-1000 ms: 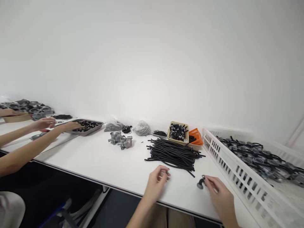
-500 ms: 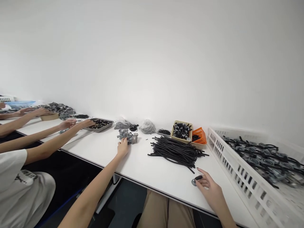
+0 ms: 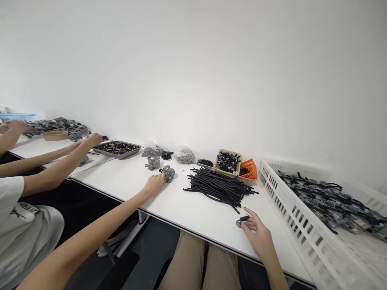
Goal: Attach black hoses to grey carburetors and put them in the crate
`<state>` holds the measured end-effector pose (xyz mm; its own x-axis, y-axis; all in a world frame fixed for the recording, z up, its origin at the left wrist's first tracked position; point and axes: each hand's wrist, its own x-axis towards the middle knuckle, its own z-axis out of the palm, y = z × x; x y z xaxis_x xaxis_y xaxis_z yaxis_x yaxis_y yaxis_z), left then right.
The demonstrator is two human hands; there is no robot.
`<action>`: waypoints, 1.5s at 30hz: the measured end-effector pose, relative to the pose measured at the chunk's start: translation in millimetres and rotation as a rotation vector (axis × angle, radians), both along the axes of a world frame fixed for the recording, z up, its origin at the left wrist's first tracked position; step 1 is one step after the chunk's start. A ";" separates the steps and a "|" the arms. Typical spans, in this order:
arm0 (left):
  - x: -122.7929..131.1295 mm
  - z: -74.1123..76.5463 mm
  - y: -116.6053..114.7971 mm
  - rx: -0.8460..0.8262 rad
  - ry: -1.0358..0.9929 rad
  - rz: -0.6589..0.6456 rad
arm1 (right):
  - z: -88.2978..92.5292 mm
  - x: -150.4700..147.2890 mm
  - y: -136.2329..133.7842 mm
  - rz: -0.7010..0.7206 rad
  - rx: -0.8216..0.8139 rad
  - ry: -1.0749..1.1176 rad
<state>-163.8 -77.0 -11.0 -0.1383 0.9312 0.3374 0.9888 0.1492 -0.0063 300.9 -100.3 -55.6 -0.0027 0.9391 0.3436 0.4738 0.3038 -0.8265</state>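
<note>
My left hand [image 3: 155,184] reaches across the white table, its fingers closed on the near side of a grey metal carburetor [image 3: 169,173]. Just behind that one stands a second carburetor [image 3: 152,162], apart from my fingers. Low on the right, my right hand [image 3: 259,233] pinches a small round metal cap with a black rubber sleeve [image 3: 242,221] between thumb and fingers, a little over the tabletop. A pile of black rubber hoses [image 3: 216,187] lies between my two hands, close to the right one.
A cream basket [image 3: 215,166] of similar caps and an orange basket [image 3: 253,169] stand behind the hoses. At right is a white crate [image 3: 290,215] of carburetors. Clear bags [image 3: 184,154] lie by the wall. Left, a co-worker's arms [image 3: 57,171] extend near a metal tray [image 3: 133,152].
My left hand has drawn one carburetor forward and right, apart from the other. My right hand keeps the cap. The view has shifted slightly, and the co-worker's hands have moved off the tray.
</note>
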 end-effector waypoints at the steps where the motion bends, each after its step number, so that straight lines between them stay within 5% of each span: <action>1: 8.3 -1.2 -10.2 0.003 0.015 -0.042 | -0.7 -0.6 -0.6 -0.008 0.016 -0.003; 7: 61.2 10.0 -56.6 0.021 0.074 -0.340 | -3.0 -1.8 -2.3 -0.013 0.037 0.002; 12: 138.8 34.2 -44.3 0.120 -0.001 -0.755 | 0.9 -2.3 -3.9 -0.045 0.023 0.024; 16: 197.2 40.6 -31.3 0.158 -0.215 -0.929 | 1.5 -2.4 -3.7 -0.043 0.025 0.144; 21: 224.6 13.1 -37.5 0.220 -0.782 -0.873 | 8.9 0.3 -4.0 -0.046 -0.014 0.446; 25: 229.9 -11.9 -46.0 0.155 -1.227 -0.746 | 21.3 -25.1 -2.7 -0.019 -0.015 0.705; 32: 233.7 -11.9 -45.7 -0.013 -1.301 -0.696 | 29.4 -98.4 3.8 0.139 -0.021 0.901; 45: 231.2 -10.9 -44.5 -0.007 -1.225 -0.697 | 24.7 -103.3 1.1 0.182 -0.065 0.972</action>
<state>67.4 -121.5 -21.8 0.1466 0.9305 0.3356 0.2376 -0.3624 0.9012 197.7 -99.1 -30.9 0.1073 0.9694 0.2209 -0.4683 0.2453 -0.8489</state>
